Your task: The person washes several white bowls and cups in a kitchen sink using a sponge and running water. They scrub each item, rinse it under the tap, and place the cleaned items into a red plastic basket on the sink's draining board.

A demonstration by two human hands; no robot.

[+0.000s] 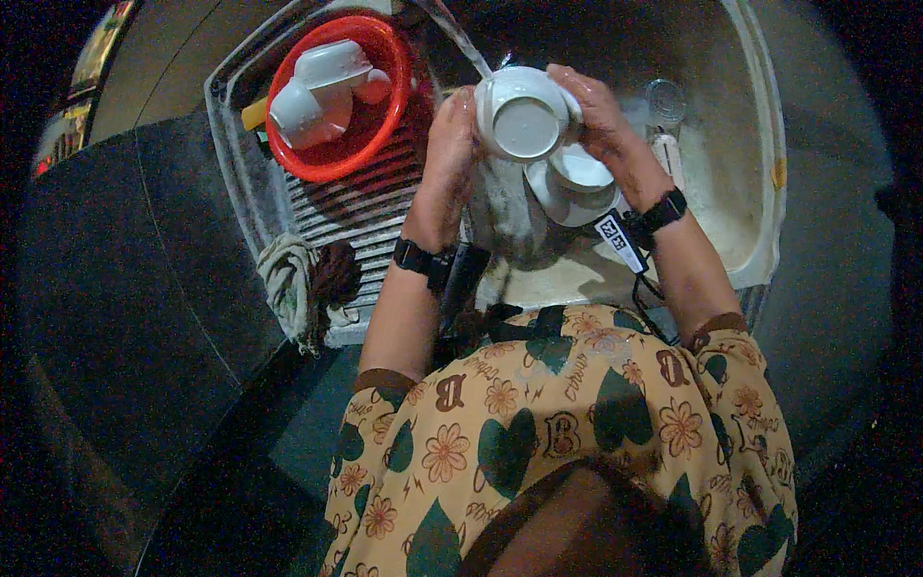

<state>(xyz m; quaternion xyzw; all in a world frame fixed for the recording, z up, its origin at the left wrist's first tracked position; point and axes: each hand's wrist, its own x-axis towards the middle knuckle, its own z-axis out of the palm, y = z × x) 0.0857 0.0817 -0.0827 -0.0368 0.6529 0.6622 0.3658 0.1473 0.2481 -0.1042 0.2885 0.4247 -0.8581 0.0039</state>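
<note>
My left hand (pixel 454 133) and my right hand (pixel 595 108) grip a white bowl (pixel 525 119) from both sides, its round foot facing the camera. A stream of water (pixel 469 52) falls at the bowl's upper left edge. Under my right hand, more white dishes (pixel 573 202) lie in the sink (pixel 721 209), partly covered by the hand and the bowl. To the left, a red plastic basin (pixel 393 137) holds several white cups or bowls (pixel 332 65), some lying on their sides.
The basin stands on a ridged drainboard (pixel 360 209). A pale cloth (pixel 288 281) and a dark brown scrubber or cloth (pixel 335 274) lie at its near left edge. A clear round glass or lid (pixel 665 99) is in the sink at right. A dark countertop (pixel 94 231) extends left.
</note>
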